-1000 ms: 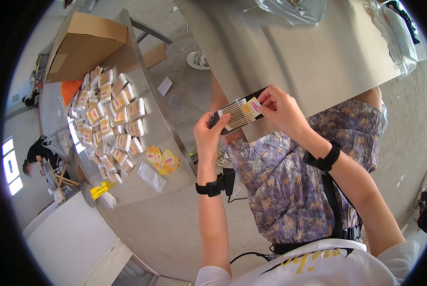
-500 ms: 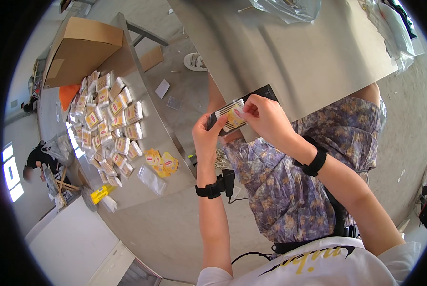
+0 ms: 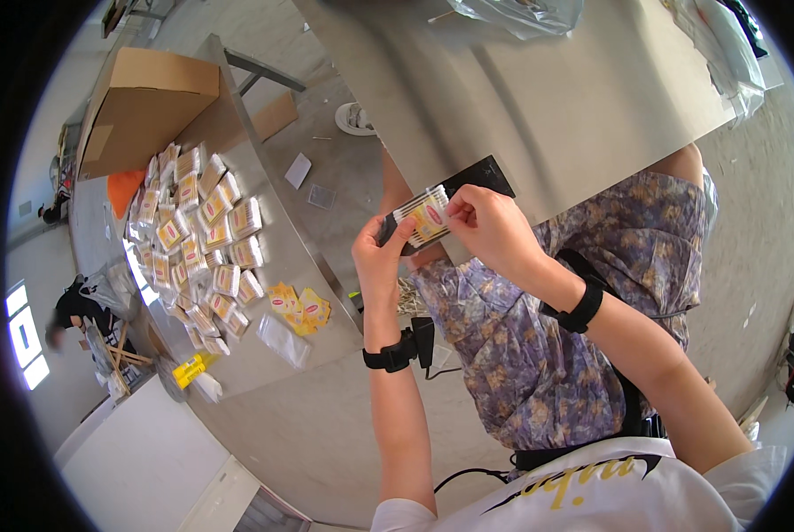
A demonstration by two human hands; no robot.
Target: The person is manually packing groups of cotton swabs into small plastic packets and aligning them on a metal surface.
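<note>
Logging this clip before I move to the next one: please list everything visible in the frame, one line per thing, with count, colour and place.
small clear packet of white-tipped sticks with a yellow label: one, held between both hands, centre
black flat rectangular pad: one, on the table edge behind the packet
grey metal tables: two, one ahead, one left
filled packets of the same kind: many, spread on the left table
loose yellow labels: a few, near that table's edge
brown cardboard box: one, far left, open
yellow tool: one, left table's lower corner
clear plastic bags: several, top
black wristbands: two, one per wrist
left hand: gripping the packet's lower end
right hand: pinching the packet's upper right
</note>
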